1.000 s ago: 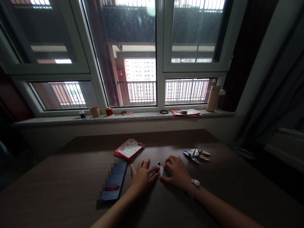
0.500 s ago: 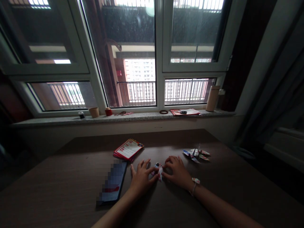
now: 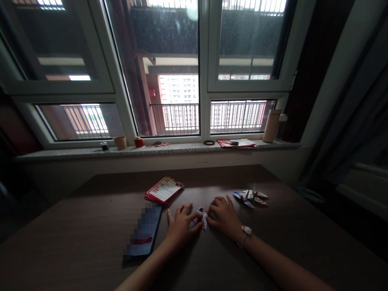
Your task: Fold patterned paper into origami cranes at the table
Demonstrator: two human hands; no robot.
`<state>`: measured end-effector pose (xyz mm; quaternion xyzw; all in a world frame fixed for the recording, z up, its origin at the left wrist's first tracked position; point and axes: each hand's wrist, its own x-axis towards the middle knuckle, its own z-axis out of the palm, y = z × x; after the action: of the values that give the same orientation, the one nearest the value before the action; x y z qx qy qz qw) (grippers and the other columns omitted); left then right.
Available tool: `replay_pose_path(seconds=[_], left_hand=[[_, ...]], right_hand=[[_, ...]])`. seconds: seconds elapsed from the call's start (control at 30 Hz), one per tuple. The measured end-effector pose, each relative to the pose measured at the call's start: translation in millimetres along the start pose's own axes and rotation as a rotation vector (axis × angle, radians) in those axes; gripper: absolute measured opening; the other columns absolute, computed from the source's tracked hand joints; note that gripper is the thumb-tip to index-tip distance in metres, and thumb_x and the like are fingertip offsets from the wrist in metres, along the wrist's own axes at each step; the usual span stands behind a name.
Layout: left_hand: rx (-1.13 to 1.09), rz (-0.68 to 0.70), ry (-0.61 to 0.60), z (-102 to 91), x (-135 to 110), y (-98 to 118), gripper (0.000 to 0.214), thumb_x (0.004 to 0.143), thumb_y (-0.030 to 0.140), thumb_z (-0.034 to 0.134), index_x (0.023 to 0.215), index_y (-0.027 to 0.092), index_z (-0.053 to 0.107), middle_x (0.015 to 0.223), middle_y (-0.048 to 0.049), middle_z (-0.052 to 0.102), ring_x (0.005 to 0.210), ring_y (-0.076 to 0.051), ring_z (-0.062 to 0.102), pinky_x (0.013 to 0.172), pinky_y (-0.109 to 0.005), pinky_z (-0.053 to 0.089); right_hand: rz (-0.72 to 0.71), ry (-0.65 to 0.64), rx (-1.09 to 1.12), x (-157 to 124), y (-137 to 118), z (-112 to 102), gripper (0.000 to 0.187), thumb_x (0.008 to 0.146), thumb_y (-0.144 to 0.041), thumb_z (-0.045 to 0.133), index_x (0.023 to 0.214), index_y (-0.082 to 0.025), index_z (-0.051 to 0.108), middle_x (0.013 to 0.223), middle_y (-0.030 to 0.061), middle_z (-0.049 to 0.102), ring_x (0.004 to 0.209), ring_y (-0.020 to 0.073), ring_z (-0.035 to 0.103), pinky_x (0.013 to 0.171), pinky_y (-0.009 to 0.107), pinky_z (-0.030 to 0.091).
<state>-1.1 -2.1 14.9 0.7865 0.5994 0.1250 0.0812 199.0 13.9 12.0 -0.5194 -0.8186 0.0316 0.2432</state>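
Note:
A small folded piece of patterned paper (image 3: 204, 221), white with pink and dark patches, lies on the table between my hands. My left hand (image 3: 181, 226) holds its left side down with thumb and index finger, the other fingers spread on the tabletop. From the right, my right hand (image 3: 226, 218) has its thumb and curled index finger at the paper's right edge; its fingertips partly hide that edge. A bracelet (image 3: 246, 230) circles the right wrist. Several folded paper pieces (image 3: 250, 197), pointed like origami cranes, sit beyond the right hand.
A phone (image 3: 144, 234) lies left of my left hand, its screen partly pixelated. Behind it is a stack of red-bordered cards (image 3: 165, 190). The windowsill (image 3: 182, 149) holds a paper cup (image 3: 120, 143), a red jar (image 3: 138, 142), scissors (image 3: 234, 143) on papers and a tan bottle (image 3: 271, 126).
My right hand has shifted slightly, its wrist moving a little left and its fingers rising a bit. My left hand and the paper stay nearly in place.

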Motion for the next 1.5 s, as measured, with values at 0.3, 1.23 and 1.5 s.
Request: replay_pose_path(seconds=[0.3,1.23,1.5], left_hand=[[-0.007,-0.002,-0.024,-0.2,1.1,0.7,0.028,0.085,0.049,0.058,0.112,0.048,0.065,0.151,0.0020,0.041,0.141,-0.034,0.028,0.105,-0.075,0.002],[-0.008,-0.007,-0.020,-2.6,0.7,1.5,0.026,0.085,0.049,0.058,0.110,0.049,0.065,0.150,0.0032,0.042,0.140,-0.034,0.029,0.106,-0.076,0.004],[-0.023,0.000,-0.008,-0.2,1.8,0.5,0.025,0.084,0.048,0.060,0.108,0.049,0.066,0.149,0.0016,0.043,0.140,-0.034,0.030,0.105,-0.076,0.005]], right_hand=[[0.034,0.025,0.006,5.2,1.4,8.7,0.012,0.086,-0.033,0.060,0.090,-0.025,0.067,0.101,0.0024,0.061,0.108,0.0210,0.052,0.111,0.047,0.020],[0.034,0.008,0.030,9.8,5.2,8.9,0.014,0.085,-0.033,0.062,0.095,-0.027,0.070,0.102,0.0029,0.063,0.109,0.0225,0.052,0.109,0.044,0.023],[0.042,0.041,0.013,12.2,5.4,12.9,0.011,0.088,-0.028,0.059,0.090,-0.026,0.070,0.099,0.0027,0.064,0.106,0.0216,0.053,0.106,0.044,0.025]])
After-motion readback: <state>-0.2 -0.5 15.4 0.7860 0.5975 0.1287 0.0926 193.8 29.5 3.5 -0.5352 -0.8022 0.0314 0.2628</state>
